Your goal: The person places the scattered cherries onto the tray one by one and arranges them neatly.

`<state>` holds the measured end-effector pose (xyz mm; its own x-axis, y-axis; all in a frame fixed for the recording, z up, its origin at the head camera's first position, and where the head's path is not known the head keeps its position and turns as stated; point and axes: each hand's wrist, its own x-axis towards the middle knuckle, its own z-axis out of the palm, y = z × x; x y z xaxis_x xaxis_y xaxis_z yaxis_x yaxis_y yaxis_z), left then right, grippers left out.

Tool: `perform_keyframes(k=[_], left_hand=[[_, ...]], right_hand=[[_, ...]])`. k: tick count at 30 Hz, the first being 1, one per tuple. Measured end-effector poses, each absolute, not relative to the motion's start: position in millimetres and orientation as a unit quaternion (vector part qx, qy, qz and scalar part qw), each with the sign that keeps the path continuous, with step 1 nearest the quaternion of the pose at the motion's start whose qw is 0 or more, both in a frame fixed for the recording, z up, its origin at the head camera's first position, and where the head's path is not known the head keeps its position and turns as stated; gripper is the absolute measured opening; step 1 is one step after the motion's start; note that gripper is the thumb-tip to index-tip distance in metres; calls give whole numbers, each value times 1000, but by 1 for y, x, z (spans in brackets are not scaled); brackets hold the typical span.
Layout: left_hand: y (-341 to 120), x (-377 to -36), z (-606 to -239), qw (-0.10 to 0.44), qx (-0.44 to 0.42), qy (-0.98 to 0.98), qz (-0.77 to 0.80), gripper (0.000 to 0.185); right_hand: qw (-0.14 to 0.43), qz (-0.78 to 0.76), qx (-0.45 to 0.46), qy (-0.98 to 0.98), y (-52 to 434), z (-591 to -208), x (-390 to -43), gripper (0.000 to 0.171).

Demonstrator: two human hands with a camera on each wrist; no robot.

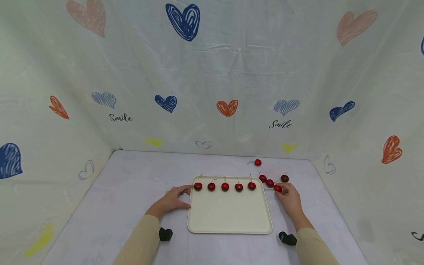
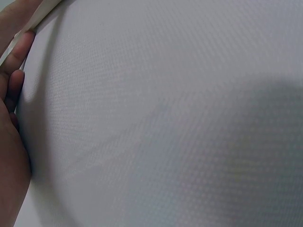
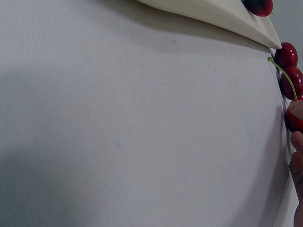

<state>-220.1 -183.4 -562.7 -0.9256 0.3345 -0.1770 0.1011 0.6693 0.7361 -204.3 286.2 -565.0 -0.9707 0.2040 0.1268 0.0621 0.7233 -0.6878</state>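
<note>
While the left hand (image 1: 172, 200) rests against the left rim of the cream rectangular tray (image 1: 230, 215), its grip spread, the right hand (image 1: 291, 200) pinches a stemmed red cherry (image 1: 277, 188) just outside the tray's right rim. Five cherries (image 1: 225, 187) form a row along the tray's far side; four loose cherries (image 1: 269, 183) lie on the bench (image 1: 139, 173) beyond the right hand.

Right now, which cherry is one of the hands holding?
The bright red cherry just right of the tray, its stem pointing toward the tray. The right hand pinches it; none of the others is held.
</note>
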Motion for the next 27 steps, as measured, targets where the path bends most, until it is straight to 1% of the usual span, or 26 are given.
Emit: perform_keyframes(k=[12, 20, 27], left_hand=[[-183, -219, -559, 153, 116, 904, 381, 74], [-183, -219, -560, 153, 114, 905, 380, 74], [-181, -219, -559, 153, 111, 905, 382, 73]], right_hand=[[90, 376, -96, -917, 286, -560, -202, 34], [126, 406, -64, -903, 277, -550, -203, 31], [140, 434, -48, -889, 257, -539, -201, 29]])
